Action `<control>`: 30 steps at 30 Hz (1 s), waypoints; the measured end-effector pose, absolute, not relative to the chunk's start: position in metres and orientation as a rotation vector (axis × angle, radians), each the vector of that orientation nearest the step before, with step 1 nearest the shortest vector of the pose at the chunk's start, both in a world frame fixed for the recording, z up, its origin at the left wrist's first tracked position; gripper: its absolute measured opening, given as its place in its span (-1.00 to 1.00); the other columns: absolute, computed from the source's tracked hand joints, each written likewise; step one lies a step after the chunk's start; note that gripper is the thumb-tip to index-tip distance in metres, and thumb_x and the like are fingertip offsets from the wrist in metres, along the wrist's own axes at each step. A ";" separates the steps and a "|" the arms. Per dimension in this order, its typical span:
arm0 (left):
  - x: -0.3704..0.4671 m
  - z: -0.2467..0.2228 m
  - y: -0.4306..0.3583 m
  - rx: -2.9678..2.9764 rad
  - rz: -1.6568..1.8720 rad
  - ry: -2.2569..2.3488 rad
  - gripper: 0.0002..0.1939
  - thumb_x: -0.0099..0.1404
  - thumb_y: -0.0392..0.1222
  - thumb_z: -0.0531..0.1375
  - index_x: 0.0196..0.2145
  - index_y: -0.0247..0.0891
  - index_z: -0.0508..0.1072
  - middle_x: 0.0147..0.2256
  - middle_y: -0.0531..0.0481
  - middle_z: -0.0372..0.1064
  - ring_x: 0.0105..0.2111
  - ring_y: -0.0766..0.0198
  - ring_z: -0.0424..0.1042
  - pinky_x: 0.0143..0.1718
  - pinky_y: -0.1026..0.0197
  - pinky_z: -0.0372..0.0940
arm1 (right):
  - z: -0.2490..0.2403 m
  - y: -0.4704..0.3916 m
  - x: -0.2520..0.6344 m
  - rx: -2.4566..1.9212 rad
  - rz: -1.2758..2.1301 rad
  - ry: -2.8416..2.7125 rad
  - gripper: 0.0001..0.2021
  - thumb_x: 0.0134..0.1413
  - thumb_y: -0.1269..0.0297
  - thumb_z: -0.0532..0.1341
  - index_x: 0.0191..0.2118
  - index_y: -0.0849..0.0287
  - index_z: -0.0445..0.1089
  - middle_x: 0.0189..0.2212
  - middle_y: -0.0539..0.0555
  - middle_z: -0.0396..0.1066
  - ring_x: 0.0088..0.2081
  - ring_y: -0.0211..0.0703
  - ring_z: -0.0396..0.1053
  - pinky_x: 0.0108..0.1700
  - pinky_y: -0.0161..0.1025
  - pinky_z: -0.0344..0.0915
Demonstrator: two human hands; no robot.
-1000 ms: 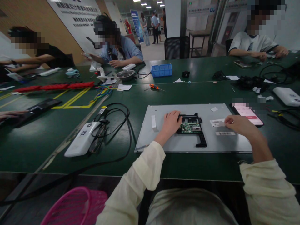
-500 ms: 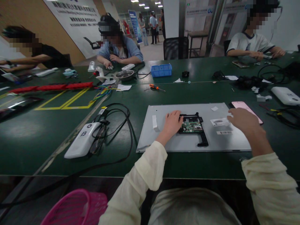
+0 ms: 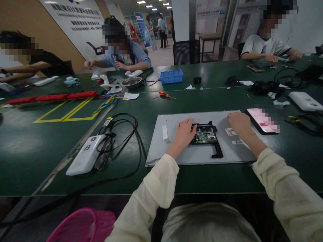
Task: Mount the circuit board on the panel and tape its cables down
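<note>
A flat grey metal panel (image 3: 159, 151) lies on the table in front of me. On it sits a black plastic bracket (image 3: 217, 148) with a green circuit board (image 3: 205, 135) in it. My left hand (image 3: 183, 134) rests at the bracket's left side, fingers spread and touching its edge. My right hand (image 3: 241, 126) is low over the panel's far right part, fingers curled down and together; their tips are hidden, and whatever they may hold cannot be made out. Beside that hand is a white label (image 3: 230, 131). A white strip (image 3: 165, 132) lies on the panel's left part.
Right of the panel lies a phone (image 3: 261, 119) with its screen lit. A white power bank (image 3: 87, 151) and black cables (image 3: 136, 134) lie to the left. Farther back are an orange screwdriver (image 3: 164, 95) and a blue basket (image 3: 171, 76). Several people sit across the table.
My right hand has moved left from beside the phone to the panel's far right part, covering the small white piece there. My left hand stays by the bracket. The phone is more exposed.
</note>
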State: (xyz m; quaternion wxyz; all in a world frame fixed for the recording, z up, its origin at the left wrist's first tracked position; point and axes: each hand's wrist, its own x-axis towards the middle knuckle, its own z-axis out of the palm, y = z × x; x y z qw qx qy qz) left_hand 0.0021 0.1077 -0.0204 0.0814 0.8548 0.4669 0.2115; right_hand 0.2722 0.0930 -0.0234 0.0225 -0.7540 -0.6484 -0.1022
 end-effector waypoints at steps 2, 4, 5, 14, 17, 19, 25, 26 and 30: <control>0.003 -0.016 0.105 2.566 0.649 1.368 -0.67 0.43 -0.11 -0.06 0.06 -0.22 0.31 0.11 -0.10 0.29 0.13 0.17 0.24 0.18 0.01 0.05 | -0.022 0.092 0.271 -2.306 -0.328 -1.976 -0.67 0.23 0.35 -0.01 -0.22 0.25 0.51 -0.30 0.34 0.52 -0.25 0.14 0.48 -0.28 -0.10 0.30; 0.004 -0.012 0.102 2.567 0.638 1.351 -0.68 0.43 -0.09 -0.05 0.02 -0.21 0.35 0.11 -0.10 0.29 0.14 0.16 0.23 0.21 -0.03 0.00 | -0.021 0.091 0.266 -2.198 -0.318 -1.951 -0.68 0.24 0.31 0.00 -0.15 0.19 0.51 -0.22 0.28 0.53 -0.21 0.10 0.48 -0.24 -0.12 0.30; 0.004 -0.011 0.100 2.564 0.621 1.341 -0.67 0.43 -0.07 -0.06 0.00 -0.19 0.37 0.12 -0.10 0.29 0.14 0.15 0.22 0.22 -0.08 -0.03 | -0.020 0.090 0.262 -2.116 -0.297 -1.938 -0.68 0.24 0.29 0.01 -0.12 0.16 0.50 -0.18 0.23 0.53 -0.18 0.07 0.47 -0.20 -0.12 0.31; 0.006 -0.011 0.093 2.600 0.538 1.279 -0.61 0.41 0.08 -0.06 -0.01 -0.14 0.39 0.10 -0.06 0.32 0.22 0.02 0.11 0.24 -0.34 -0.23 | -0.023 0.095 0.209 -1.470 -0.037 -2.098 -0.73 0.20 0.33 0.08 -0.16 0.14 0.53 -0.14 0.12 0.53 -0.06 -0.02 0.41 0.05 -0.10 0.23; 0.006 -0.011 0.093 2.595 0.516 1.267 -0.64 0.39 0.03 0.00 0.00 -0.16 0.38 0.10 -0.08 0.32 0.20 0.01 0.14 0.24 -0.36 -0.23 | -0.029 0.100 0.208 -1.443 0.049 -2.153 -0.74 0.19 0.34 0.09 -0.19 0.10 0.54 -0.15 0.10 0.53 -0.06 -0.05 0.42 0.05 -0.08 0.22; 0.006 -0.010 0.093 2.582 0.484 1.273 -0.67 0.37 -0.03 0.03 0.00 -0.16 0.38 0.11 -0.09 0.32 0.18 0.02 0.17 0.24 -0.34 -0.21 | -0.034 0.102 0.209 -1.446 0.082 -2.179 -0.74 0.19 0.35 0.09 -0.19 0.08 0.54 -0.14 0.09 0.53 -0.06 -0.06 0.42 0.08 -0.04 0.18; 0.007 -0.009 0.094 2.575 0.474 1.275 -0.70 0.35 -0.09 0.05 -0.01 -0.14 0.39 0.09 -0.07 0.33 0.17 0.01 0.18 0.24 -0.31 -0.15 | -0.043 0.106 0.210 -1.499 0.112 -2.175 -0.76 0.20 0.34 0.10 -0.16 0.07 0.52 -0.11 0.08 0.53 0.02 -0.02 0.39 0.17 0.11 0.01; 0.007 -0.009 0.095 2.575 0.481 1.271 -0.70 0.35 -0.09 0.05 -0.01 -0.14 0.39 0.09 -0.07 0.33 0.17 0.01 0.18 0.24 -0.31 -0.15 | -0.043 0.106 0.210 -1.509 0.121 -2.179 -0.76 0.20 0.34 0.10 -0.15 0.07 0.51 -0.11 0.08 0.53 0.03 -0.02 0.38 0.17 0.10 0.01; 0.007 -0.010 0.095 2.568 0.484 1.263 -0.69 0.36 -0.08 0.03 -0.01 -0.15 0.39 0.09 -0.07 0.33 0.16 0.02 0.19 0.23 -0.29 -0.11 | -0.041 0.105 0.210 -1.533 0.161 -2.205 -0.76 0.20 0.37 0.11 -0.14 0.07 0.51 -0.10 0.09 0.52 -0.01 -0.02 0.41 0.12 0.05 0.09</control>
